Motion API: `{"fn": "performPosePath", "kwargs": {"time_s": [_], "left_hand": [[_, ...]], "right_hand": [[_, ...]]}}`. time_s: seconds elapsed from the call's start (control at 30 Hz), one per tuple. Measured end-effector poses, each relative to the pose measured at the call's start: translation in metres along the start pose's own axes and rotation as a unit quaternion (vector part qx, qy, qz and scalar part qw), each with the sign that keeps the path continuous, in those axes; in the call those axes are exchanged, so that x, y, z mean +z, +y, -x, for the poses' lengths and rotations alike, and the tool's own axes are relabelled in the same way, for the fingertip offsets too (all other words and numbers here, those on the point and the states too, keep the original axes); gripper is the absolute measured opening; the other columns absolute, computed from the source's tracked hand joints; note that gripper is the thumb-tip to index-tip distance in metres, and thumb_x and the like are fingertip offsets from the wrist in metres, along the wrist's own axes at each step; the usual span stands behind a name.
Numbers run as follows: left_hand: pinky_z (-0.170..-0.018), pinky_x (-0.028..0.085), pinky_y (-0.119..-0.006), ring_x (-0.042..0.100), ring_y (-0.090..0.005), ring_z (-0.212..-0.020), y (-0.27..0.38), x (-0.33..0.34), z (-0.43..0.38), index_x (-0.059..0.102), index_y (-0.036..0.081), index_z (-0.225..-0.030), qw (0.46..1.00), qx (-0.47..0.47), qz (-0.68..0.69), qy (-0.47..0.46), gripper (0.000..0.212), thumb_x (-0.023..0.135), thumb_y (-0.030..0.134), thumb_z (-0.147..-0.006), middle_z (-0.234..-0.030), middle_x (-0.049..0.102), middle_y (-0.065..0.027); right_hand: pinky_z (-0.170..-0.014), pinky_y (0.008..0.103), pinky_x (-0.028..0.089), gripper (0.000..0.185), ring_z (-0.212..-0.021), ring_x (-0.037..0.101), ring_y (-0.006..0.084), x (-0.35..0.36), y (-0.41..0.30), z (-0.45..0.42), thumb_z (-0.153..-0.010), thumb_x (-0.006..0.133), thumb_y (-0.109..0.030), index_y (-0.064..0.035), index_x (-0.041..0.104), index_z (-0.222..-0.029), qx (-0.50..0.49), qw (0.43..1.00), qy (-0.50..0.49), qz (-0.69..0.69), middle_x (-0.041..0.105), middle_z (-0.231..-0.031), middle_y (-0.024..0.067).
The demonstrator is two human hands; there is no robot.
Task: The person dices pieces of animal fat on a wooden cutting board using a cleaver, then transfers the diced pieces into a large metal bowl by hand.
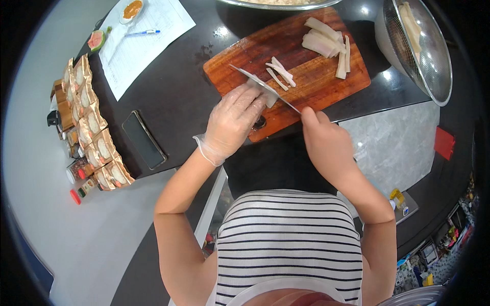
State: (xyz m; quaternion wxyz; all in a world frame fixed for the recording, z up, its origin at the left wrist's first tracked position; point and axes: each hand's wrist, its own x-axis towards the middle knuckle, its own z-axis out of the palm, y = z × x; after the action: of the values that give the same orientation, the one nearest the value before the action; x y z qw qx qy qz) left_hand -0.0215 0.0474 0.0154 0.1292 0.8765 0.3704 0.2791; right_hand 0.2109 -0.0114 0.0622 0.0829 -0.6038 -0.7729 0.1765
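Observation:
My right hand [327, 139], bare, grips a kitchen knife [281, 98] whose handle is hidden in the fist. Its blade runs up and to the left across a wooden cutting board [237, 57]. Beside the blade my left hand [233, 116], in a clear plastic glove, holds down a pale slice [271, 101] of what looks like a peeled vegetable. The glove and blade hide most of that slice. Thin cut strips [281, 73] lie just beyond the knife. Stacked pale slices [323, 40] rest at the board's far right, with a few longer strips [343, 59] next to them.
A metal strainer [432, 65] with pale pieces stands at right, and a metal bowl [279, 5] at the far edge. Leftward are a phone [144, 139], paper [143, 51] with a pen [143, 33], a small dish [131, 10], a watermelon piece [96, 40] and gold packets [93, 128].

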Motion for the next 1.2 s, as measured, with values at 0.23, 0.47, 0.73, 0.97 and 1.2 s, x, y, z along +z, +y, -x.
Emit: {"fn": "performPosePath", "kwargs": {"time_s": [0.23,0.47,0.73,0.97,1.2], "left_hand": [[-0.089,0.058,-0.041,0.067,-0.0316,-0.109,0.001,0.002,0.001,0.073,0.007,-0.109,1.0,-0.017,0.009,0.019,0.035,0.079,0.004,-0.075,-0.117,0.069,-0.0081],[-0.089,0.058,-0.04,0.069,-0.0317,-0.107,-0.001,0.005,0.001,0.073,0.007,-0.107,0.999,-0.011,0.023,0.048,0.033,0.08,0.004,-0.075,-0.113,0.069,-0.0082],[-0.087,0.059,-0.04,0.069,-0.0314,-0.106,-0.001,0.007,0.001,0.073,0.007,-0.106,0.999,-0.002,0.025,0.043,0.032,0.081,0.004,-0.075,-0.113,0.07,-0.0083],[-0.088,0.058,-0.04,0.069,-0.0313,-0.106,0.0,0.006,0.003,0.073,0.007,-0.105,0.998,-0.018,0.024,0.055,0.031,0.081,0.004,-0.075,-0.111,0.069,-0.0083],[-0.089,0.057,-0.04,0.068,-0.0315,-0.107,0.0,0.006,0.005,0.074,0.006,-0.108,0.998,-0.005,0.03,0.052,0.032,0.08,0.004,-0.076,-0.113,0.07,-0.008]], "right_hand": [[-0.052,0.0413,0.056,0.013,-0.061,0.069,0.0331,0.003,0.0,-0.011,-0.093,0.062,-0.005,-0.0075,0.052,-0.101,-0.005,1.0,0.003,-0.022,0.062,-0.075,0.0135],[-0.052,0.0446,0.054,0.012,-0.06,0.067,0.0353,-0.016,-0.002,0.0,-0.099,0.062,-0.011,-0.0077,0.05,-0.1,0.042,0.998,-0.033,-0.036,0.061,-0.073,0.0143],[-0.051,0.0426,0.054,0.013,-0.06,0.068,0.0338,0.001,-0.009,-0.016,-0.093,0.061,-0.006,-0.0069,0.05,-0.1,0.002,1.0,0.004,-0.019,0.061,-0.075,0.0136],[-0.051,0.0453,0.054,0.012,-0.06,0.067,0.0358,-0.003,0.005,0.006,-0.1,0.06,-0.012,-0.0075,0.049,-0.099,0.053,0.998,-0.036,-0.018,0.063,-0.074,0.0145],[-0.051,0.0455,0.054,0.015,-0.06,0.067,0.0359,-0.018,-0.009,0.002,-0.099,0.061,-0.011,-0.0076,0.047,-0.097,0.035,0.998,-0.037,-0.046,0.061,-0.073,0.0138]]}}
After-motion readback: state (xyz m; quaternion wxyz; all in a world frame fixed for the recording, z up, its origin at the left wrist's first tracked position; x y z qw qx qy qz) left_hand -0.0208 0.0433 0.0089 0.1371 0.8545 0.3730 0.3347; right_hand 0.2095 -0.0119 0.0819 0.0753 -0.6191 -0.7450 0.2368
